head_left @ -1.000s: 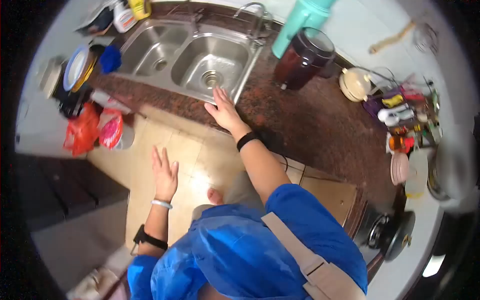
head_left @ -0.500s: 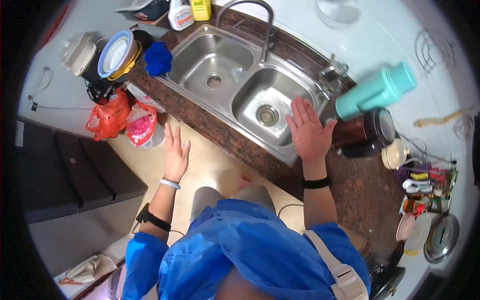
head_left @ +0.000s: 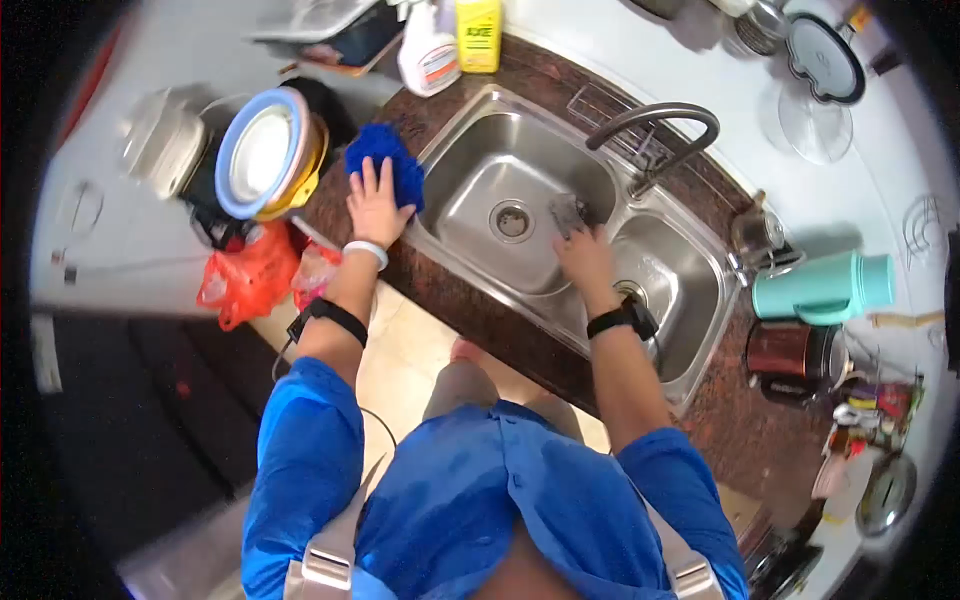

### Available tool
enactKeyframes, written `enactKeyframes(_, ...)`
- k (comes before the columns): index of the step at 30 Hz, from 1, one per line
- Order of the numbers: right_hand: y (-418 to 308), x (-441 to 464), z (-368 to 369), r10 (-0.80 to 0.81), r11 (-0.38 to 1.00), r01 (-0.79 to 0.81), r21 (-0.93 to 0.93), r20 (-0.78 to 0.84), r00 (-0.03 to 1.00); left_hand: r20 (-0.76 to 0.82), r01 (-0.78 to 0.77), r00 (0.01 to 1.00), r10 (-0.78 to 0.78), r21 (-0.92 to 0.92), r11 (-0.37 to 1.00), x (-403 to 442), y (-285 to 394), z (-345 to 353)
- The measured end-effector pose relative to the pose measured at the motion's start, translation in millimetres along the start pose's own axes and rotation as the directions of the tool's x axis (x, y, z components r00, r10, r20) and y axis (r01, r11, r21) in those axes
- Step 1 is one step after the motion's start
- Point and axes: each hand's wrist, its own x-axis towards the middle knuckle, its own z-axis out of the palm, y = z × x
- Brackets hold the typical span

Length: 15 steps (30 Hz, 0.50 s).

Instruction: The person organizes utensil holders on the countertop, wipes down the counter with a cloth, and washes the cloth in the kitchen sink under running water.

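Nearest, dressed in a blue buttoned shirt [head_left: 430, 460] with beige buckled straps [head_left: 328, 563], close up to a red-brown speckled stone worktop [head_left: 450, 302]. Looking further left than half a second ago. With the left hand [head_left: 375, 210], then raised free above the floor, now laid on a fluffy bright blue cloth [head_left: 385, 142] at the worktop's edge; with its fingers spread, released, flat over the cloth's near side. With the right hand [head_left: 587, 262], then above the right-hand basin [head_left: 695, 290], now over the left-hand basin [head_left: 480, 185] of a double stainless-steel sink [head_left: 495, 285]. Meeting with its fingertips a small crumpled dark grey pad [head_left: 566, 212] near the divider; too blurred to tell whether grasped. At left, beside a red plastic bag [head_left: 250, 280] and a round blue plastic washbowl [head_left: 226, 160]. Beyond, under an arched dark metal tap [head_left: 655, 112], clear of the right hand. Farther, before a white spray bottle [head_left: 428, 55], a yellow bottle [head_left: 478, 42] and, rightward, a teal flask [head_left: 820, 290].
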Motion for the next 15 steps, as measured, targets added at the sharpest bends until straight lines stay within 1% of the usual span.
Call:
enactKeyframes(1, 5, 8, 11, 0.065, 0.968, -0.051, 0.247, -0.051, 0.997, 0.071, -0.013, 0.997, 0.008, 0.071, 0.997, 16, -14, 10)
enactKeyframes(2, 10, 13, 18, 0.132, 0.876, -0.075, 0.476, -0.087, 0.987, 0.129, 0.000, 0.992, 0.002, -0.016, 1.000, 30, -27, 16)
enactKeyframes(3, -4, 3, 15, 0.211, 0.730, -0.082, 0.678, -0.110, 0.971, 0.199, 0.015, 0.980, 0.005, -0.101, 0.995, 39, -31, 20)
enactKeyframes(4, -12, -17, 5, 0.121, 0.527, -0.008, 0.850, -0.066, 0.990, 0.052, -0.056, 0.996, 0.070, -0.223, 0.973, 40, -30, 23)
enactKeyframes(5, -20, -28, -3, 0.175, 0.402, -0.055, 0.914, -0.018, 0.984, -0.056, -0.136, 0.991, 0.124, -0.361, 0.922, 37, -15, 11)
enactKeyframes(6, -11, -26, 1, 0.142, 0.395, -0.075, 0.915, 0.020, 0.990, -0.046, -0.120, 0.993, 0.112, -0.483, 0.867, 33, 3, 2)
enactKeyframes(7, -1, -31, 5, 0.127, 0.388, -0.088, 0.917, 0.042, 0.991, -0.061, -0.154, 0.988, 0.145, -0.578, 0.802, 25, 21, -4)
enactKeyframes(8, -5, -45, 2, 0.097, 0.372, -0.169, 0.913, 0.143, 0.985, 0.088, -0.010, 0.989, 0.119, -0.763, 0.647, 11, 46, -12)
enactKeyframes(9, -11, -59, 12, 0.127, 0.391, -0.156, 0.907, 0.115, 0.985, 0.157, 0.005, 0.961, 0.226, -0.831, 0.556, -4, 84, -34)
enactKeyframes(10, -24, -74, 8, 0.182, 0.444, -0.221, 0.868, 0.154, 0.971, 0.331, 0.197, 0.893, 0.304, -0.897, 0.396, -22, 120, -53)
enactKeyframes(11, -20, -86, 11, 0.168, 0.349, -0.077, 0.934, 0.019, 0.986, 0.313, 0.147, 0.856, 0.411, -0.911, 0.386, -41, 143, -42)
enactKeyframes(12, -17, -100, 15, 0.151, 0.252, 0.076, 0.965, -0.116, 0.982, 0.443, 0.330, 0.703, 0.555, -0.896, 0.297, -65, 173, -48)
enactKeyframes(13, -36, -124, -6, 0.124, 0.085, 0.111, 0.990, -0.121, 0.985, 0.291, 0.063, 0.587, 0.756, -0.947, 0.316, -84, 190, -28)
enactKeyframes(14, -32, -142, -11, 0.204, 0.096, 0.196, 0.976, -0.212, 0.956, 0.213, -0.093, 0.458, 0.863, -0.954, 0.285, -95, 214, -54)
enactKeyframes(15, -21, -170, -24, 0.278, 0.111, 0.259, 0.959, -0.280, 0.919, 0.176, -0.073, 0.399, 0.900, -0.972, 0.222, -110, 235, -49)
